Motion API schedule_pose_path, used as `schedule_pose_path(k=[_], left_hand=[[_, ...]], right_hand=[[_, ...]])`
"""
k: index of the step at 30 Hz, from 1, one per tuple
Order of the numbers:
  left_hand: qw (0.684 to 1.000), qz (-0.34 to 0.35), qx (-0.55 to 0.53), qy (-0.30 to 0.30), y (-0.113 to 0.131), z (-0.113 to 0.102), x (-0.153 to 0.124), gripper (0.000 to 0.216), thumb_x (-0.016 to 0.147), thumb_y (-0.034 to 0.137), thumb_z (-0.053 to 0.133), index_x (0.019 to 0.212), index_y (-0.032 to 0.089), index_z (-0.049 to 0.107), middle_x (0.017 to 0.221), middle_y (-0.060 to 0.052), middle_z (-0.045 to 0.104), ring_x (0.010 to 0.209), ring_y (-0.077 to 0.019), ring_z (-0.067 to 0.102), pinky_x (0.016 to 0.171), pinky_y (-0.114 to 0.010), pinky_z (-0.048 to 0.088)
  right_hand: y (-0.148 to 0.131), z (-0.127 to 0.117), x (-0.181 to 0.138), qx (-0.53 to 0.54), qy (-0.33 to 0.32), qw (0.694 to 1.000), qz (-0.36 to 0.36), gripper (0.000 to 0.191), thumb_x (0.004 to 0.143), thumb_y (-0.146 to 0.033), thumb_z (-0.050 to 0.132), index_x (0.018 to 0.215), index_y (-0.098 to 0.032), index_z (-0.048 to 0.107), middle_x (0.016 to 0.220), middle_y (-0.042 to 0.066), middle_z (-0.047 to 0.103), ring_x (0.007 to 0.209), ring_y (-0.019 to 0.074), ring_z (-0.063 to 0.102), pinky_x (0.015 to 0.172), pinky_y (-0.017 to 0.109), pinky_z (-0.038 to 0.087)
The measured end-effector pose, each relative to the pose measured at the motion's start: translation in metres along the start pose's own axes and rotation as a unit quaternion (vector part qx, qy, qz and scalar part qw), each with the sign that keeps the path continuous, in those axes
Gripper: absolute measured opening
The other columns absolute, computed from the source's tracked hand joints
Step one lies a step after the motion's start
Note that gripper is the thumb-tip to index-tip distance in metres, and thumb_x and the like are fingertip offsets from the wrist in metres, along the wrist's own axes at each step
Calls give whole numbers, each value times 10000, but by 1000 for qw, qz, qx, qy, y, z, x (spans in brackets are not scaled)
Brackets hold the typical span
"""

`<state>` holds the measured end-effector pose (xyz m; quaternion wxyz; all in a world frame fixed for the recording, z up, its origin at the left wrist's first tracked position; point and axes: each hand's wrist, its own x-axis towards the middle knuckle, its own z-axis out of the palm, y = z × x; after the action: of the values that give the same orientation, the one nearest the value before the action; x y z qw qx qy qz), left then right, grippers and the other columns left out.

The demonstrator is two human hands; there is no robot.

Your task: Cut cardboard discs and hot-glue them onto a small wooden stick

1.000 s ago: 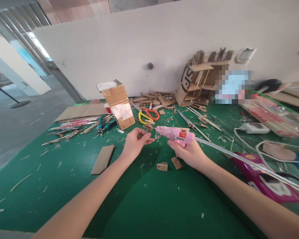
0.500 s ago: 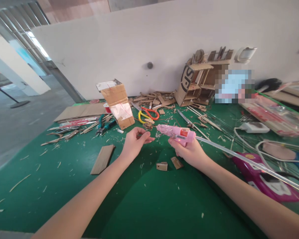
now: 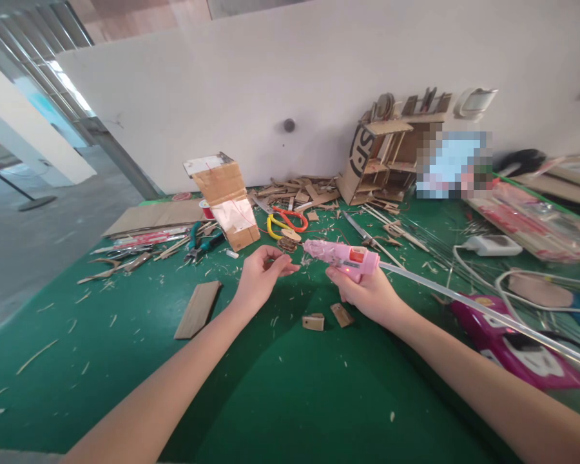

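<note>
In my right hand (image 3: 367,290) is a pink hot glue gun (image 3: 341,256), its nozzle pointing left and a long clear glue stick (image 3: 439,289) trailing from its back. My left hand (image 3: 265,274) is closed in a pinch just left of and below the nozzle. Whatever sits between its fingertips is too small to make out. Right by the nozzle tip are small round cardboard pieces (image 3: 289,240). Two small cardboard blocks, one with a hole (image 3: 313,322) and one tilted (image 3: 342,315), lie on the green table between my forearms.
A cardboard strip (image 3: 198,309) lies left of my left hand. Behind are scissors (image 3: 294,221), pliers (image 3: 200,245), a folded cardboard stand (image 3: 229,206), scraps (image 3: 299,191) and a cardboard shelf (image 3: 362,167). A knife (image 3: 362,231), white adapter (image 3: 493,245) and magenta device (image 3: 517,348) are rightward.
Both hands and the glue gun keep nearly the same pose. The round cardboard pieces by the nozzle look slightly shifted, and the whole view has moved a little.
</note>
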<state>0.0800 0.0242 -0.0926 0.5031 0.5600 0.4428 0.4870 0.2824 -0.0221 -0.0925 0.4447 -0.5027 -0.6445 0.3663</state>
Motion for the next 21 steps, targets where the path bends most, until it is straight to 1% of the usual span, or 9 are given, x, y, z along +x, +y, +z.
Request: schedule_pose_path(k=[7, 12, 21], left_hand=[[1000, 5, -16, -4, 0, 0, -1, 255, 770, 362, 664, 808, 147, 532, 738, -23, 657, 728, -182, 710, 741, -324, 581], [1000, 8, -18, -6, 0, 0, -2, 274, 774, 387, 654, 818, 139, 547, 780, -37, 663, 733, -178, 706, 754, -332, 582], [999, 17, -32, -19, -3, 0, 0, 280, 807, 408, 611, 828, 131, 571, 826, -52, 658, 737, -176, 692, 756, -353, 579]], right_hand=[[0, 0, 0, 12, -2, 1000, 0, 301, 853, -451, 535, 991, -189, 587, 500, -70, 436, 432, 105, 428, 449, 252, 389], [0, 2, 1, 23, 6, 1000, 1, 337, 846, -441, 552, 1069, -189, 572, 502, -82, 423, 418, 95, 408, 458, 253, 404], [-1, 0, 1, 18, -2, 1000, -8, 324, 850, -429, 541, 1033, -167, 592, 483, -70, 444, 420, 103, 432, 436, 244, 389]])
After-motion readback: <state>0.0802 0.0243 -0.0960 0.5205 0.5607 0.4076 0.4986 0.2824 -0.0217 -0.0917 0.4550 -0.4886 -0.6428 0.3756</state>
